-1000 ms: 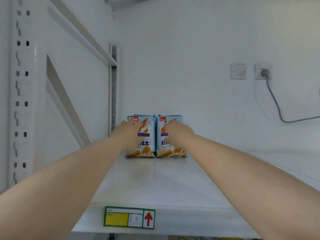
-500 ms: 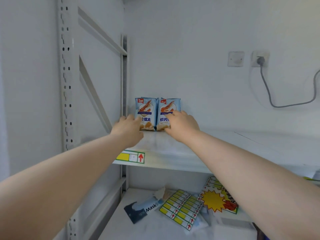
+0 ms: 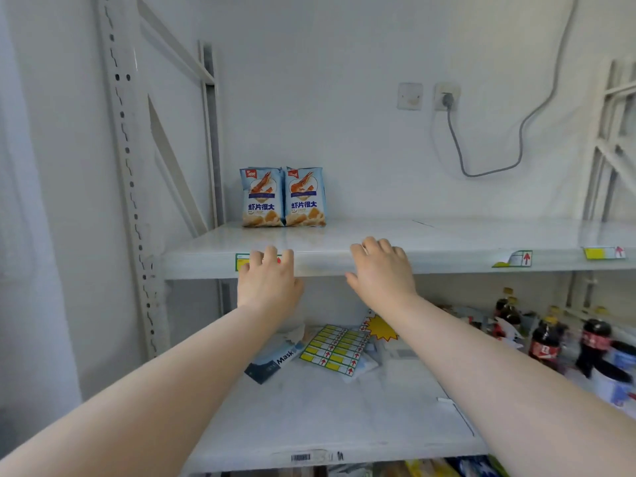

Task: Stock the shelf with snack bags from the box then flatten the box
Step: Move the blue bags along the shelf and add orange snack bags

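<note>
Two light-blue snack bags with a shrimp picture stand upright side by side at the back left of the white shelf (image 3: 447, 235): the left bag (image 3: 261, 197) and the right bag (image 3: 304, 197), touching each other. My left hand (image 3: 268, 280) hovers in front of the shelf's front edge, fingers loosely bent, holding nothing. My right hand (image 3: 382, 270) is beside it at the same edge, also holding nothing. Both hands are well clear of the bags. The box is out of view.
A lower shelf (image 3: 309, 407) carries a mask pack (image 3: 275, 361), a sheet of price labels (image 3: 332, 349) and dark bottles (image 3: 547, 339) at right. A grey cable (image 3: 516, 139) hangs from a wall socket. The rack upright (image 3: 127, 166) stands at left.
Both hands have let go of the two bags and pulled back to the shelf's front edge. The view has backed away and dropped, showing the lower shelf.
</note>
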